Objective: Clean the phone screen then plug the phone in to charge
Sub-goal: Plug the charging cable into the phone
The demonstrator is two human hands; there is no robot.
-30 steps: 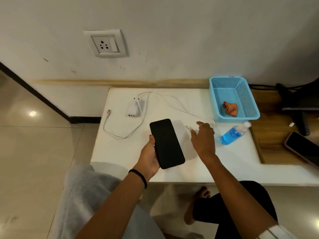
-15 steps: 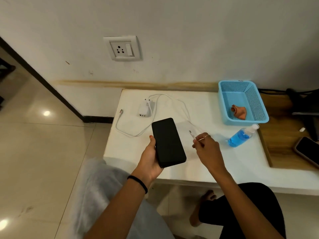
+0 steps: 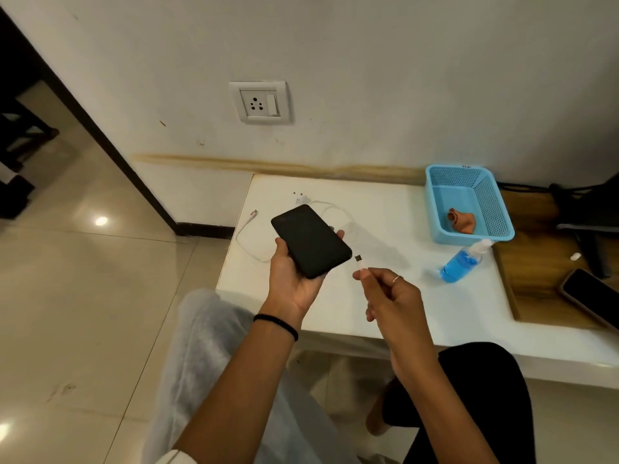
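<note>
My left hand (image 3: 290, 279) holds a black phone (image 3: 311, 240) above the white table (image 3: 395, 306), screen dark, tilted with its lower end toward the right. My right hand (image 3: 388, 296) pinches the white cable plug (image 3: 359, 261), whose metal tip sits just off the phone's lower corner, a small gap between them. The white cable (image 3: 338, 209) loops back over the table to the white charger adapter (image 3: 300, 197), which lies unplugged behind the phone. A wall socket (image 3: 259, 102) with a switch is on the wall above.
A blue basket (image 3: 495, 209) holding an orange cloth (image 3: 462, 218) stands at the table's back right. A bottle of blue liquid (image 3: 464, 259) lies beside it. A second phone (image 3: 591, 298) rests on the wooden surface at right. A loose cable end (image 3: 253, 214) lies near the table's left edge.
My right hand picked the cable plug up off the table and brought it toward the phone's lower end. My left hand lifted and turned the phone. The camera view shifted left.
</note>
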